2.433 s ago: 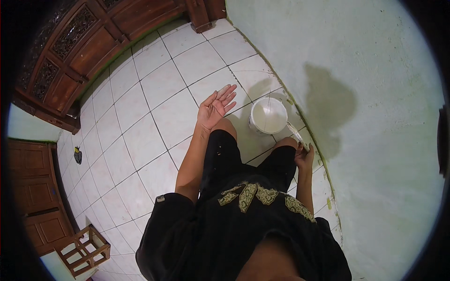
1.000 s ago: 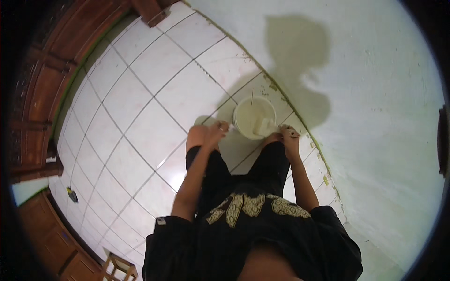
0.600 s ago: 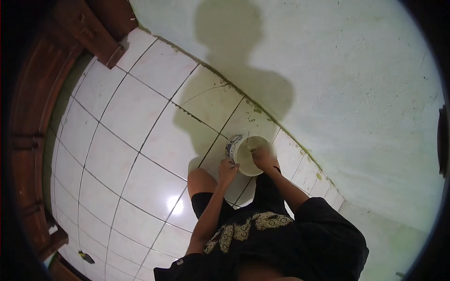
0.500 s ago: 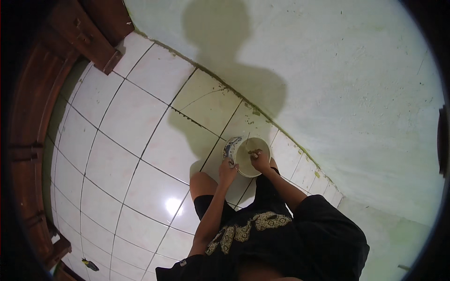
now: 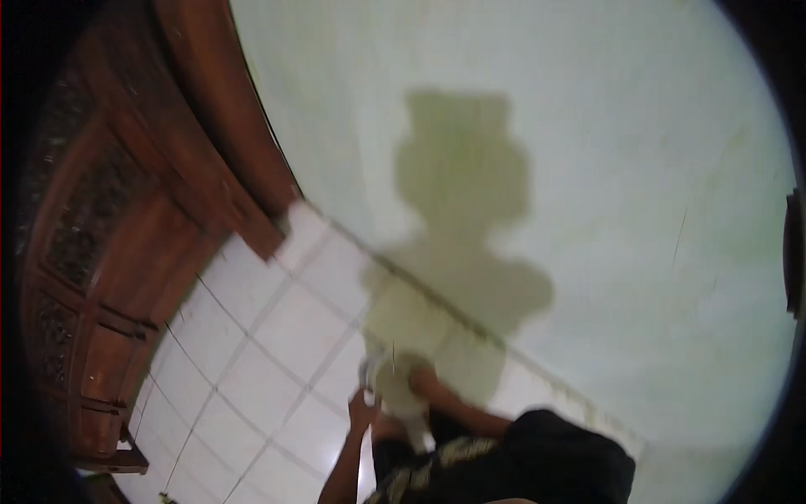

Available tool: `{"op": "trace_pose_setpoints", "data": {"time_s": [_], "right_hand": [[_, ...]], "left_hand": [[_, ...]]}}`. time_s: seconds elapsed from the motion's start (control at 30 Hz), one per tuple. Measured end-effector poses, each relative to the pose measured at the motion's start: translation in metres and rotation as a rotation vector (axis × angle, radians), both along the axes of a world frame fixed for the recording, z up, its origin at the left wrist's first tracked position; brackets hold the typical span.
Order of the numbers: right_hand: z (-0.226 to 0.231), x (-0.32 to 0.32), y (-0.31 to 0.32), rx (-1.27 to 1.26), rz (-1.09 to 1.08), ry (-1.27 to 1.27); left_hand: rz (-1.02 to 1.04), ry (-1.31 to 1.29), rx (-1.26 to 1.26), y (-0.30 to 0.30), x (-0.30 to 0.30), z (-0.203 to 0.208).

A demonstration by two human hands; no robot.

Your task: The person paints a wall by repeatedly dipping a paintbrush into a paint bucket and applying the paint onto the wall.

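The picture is blurred by motion. A small white bucket sits low in the view, between my two hands. My left hand is at its left side, against the rim, with a thin handle or tool sticking up beside it. My right hand grips the bucket's right edge. Below the bucket my dark clothing with a pale patterned band fills the bottom. My shadow falls on the pale green wall ahead.
White floor tiles with dark grout run to the left. A carved dark wooden door and frame stands along the left side. The wall meets the floor in a stained line just behind the bucket.
My hands moved from the floor and the bucket's sides onto the bucket and took hold of it. The view has swung up toward the wall and wooden door.
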State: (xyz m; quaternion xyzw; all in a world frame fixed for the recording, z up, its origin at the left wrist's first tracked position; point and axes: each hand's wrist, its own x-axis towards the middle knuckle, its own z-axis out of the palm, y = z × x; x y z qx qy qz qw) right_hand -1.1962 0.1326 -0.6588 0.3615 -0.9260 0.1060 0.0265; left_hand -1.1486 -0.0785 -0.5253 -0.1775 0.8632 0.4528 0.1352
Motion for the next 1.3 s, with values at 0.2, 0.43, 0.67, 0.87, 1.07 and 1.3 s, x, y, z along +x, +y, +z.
{"op": "trace_pose_setpoints", "data": {"time_s": [0.2,0.43,0.67,0.87,1.07,1.3], "right_hand": [[0.119,-0.052,-0.002,-0.275,-0.140,-0.614],[0.228,-0.086,0.051,-0.488,-0.167,-0.546],[0.226,-0.090,0.089,-0.529,-0.554,-0.450],[0.165,-0.045,0.078,-0.741,-0.697,-0.438],[0.092,0.006,0.055,-1.268,-1.052,-0.583],[0.140,0.058,0.013,-1.570,-1.092,-0.528]], "left_hand": [[0.208,-0.058,0.141,0.013,-0.017,0.043],[0.068,-0.132,0.127,0.014,-0.057,0.025],[-0.084,-0.337,0.191,0.043,-0.117,0.020],[-0.183,-0.231,0.131,0.038,-0.118,-0.027],[-0.128,-0.208,0.235,0.019,-0.093,-0.097],[-0.103,-0.119,0.222,-0.004,-0.061,-0.036]]}}
